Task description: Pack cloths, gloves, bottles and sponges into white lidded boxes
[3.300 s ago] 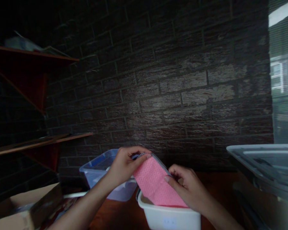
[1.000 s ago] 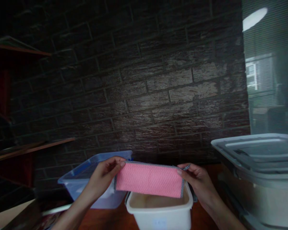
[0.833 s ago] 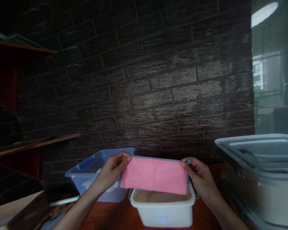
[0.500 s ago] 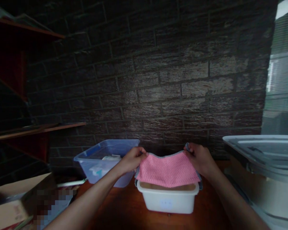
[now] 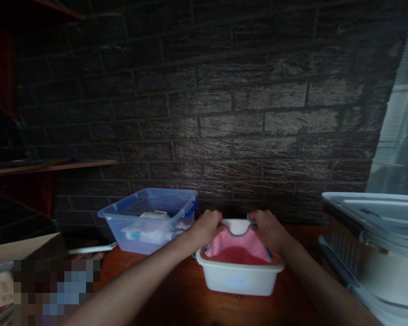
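Observation:
A pink cloth (image 5: pixel 236 246) with a dark patterned edge hangs between my two hands, its lower part inside a white plastic tub (image 5: pixel 238 276). My left hand (image 5: pixel 209 224) grips the cloth's upper left corner over the tub's left side. At the upper right corner my right hand (image 5: pixel 265 226) has its fingers closed on the same cloth. The top edge sags between them, and the tub's white far rim shows behind it. What lies under the cloth in the tub is hidden.
A clear bluish bin (image 5: pixel 146 233) with white items stands left of the tub on the wooden table (image 5: pixel 177 290). Lidded containers (image 5: pixel 377 244) are at the right. An open cardboard box (image 5: pixel 23 253) sits at the far left, below a shelf (image 5: pixel 54 167). A brick wall (image 5: pixel 207 113) rises behind.
Both hands have come closer together and the cloth has gone down into the tub, its top edge sagging more. The view has shifted slightly.

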A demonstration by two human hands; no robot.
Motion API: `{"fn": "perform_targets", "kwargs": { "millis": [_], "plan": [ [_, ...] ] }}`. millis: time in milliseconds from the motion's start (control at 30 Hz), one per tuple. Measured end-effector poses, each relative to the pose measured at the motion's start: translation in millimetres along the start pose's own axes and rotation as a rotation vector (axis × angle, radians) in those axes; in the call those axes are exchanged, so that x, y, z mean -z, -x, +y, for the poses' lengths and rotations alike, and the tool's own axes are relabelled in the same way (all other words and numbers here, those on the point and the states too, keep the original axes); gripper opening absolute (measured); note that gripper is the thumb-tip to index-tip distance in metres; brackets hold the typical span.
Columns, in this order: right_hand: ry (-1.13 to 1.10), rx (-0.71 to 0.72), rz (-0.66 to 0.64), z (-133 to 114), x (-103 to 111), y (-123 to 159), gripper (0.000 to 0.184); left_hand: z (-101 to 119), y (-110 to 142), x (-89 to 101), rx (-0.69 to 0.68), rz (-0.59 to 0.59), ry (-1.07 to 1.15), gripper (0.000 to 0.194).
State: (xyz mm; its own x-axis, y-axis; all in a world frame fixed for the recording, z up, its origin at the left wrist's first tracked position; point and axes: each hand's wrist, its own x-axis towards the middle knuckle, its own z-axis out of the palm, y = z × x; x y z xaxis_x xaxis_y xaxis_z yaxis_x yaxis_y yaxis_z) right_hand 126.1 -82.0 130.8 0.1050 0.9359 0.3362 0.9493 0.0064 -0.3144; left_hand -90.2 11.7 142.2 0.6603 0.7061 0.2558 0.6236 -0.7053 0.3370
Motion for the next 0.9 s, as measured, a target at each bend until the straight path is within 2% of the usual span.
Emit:
{"fn": "perform_targets", "kwargs": {
  "millis": [100, 233, 433, 600, 767, 900],
  "plan": [
    [0.028, 0.007, -0.059, 4.0, -7.7, 0.0, 0.012, -2.8, -2.0, -2.2, -0.018, -0.076, -0.028, 0.008],
    [0.078, 0.022, -0.089, 7.3, -14.4, -0.7, 0.016, -3.9, -6.9, -1.6, -0.04, -0.171, -0.092, 0.021],
    [0.146, 0.046, -0.166, 6.9, -16.8, -4.5, 0.026, 10.4, -11.2, -11.1, -0.093, -0.322, -0.237, 0.018],
    [0.229, 0.03, -0.22, 0.0, -14.0, -3.4, 0.029, 23.6, -5.4, -20.0, -0.143, -0.297, -0.375, 0.027],
    [0.331, 0.031, -0.251, -23.2, 0.5, 0.8, 0.033, 34.2, -0.7, -27.3, -0.187, -0.258, -0.528, 0.035],
    [0.371, 0.081, -0.238, -43.0, 11.8, 6.2, 0.037, 35.9, 0.5, -34.3, -0.365, -0.254, -0.588, 0.027]
  ]
}}
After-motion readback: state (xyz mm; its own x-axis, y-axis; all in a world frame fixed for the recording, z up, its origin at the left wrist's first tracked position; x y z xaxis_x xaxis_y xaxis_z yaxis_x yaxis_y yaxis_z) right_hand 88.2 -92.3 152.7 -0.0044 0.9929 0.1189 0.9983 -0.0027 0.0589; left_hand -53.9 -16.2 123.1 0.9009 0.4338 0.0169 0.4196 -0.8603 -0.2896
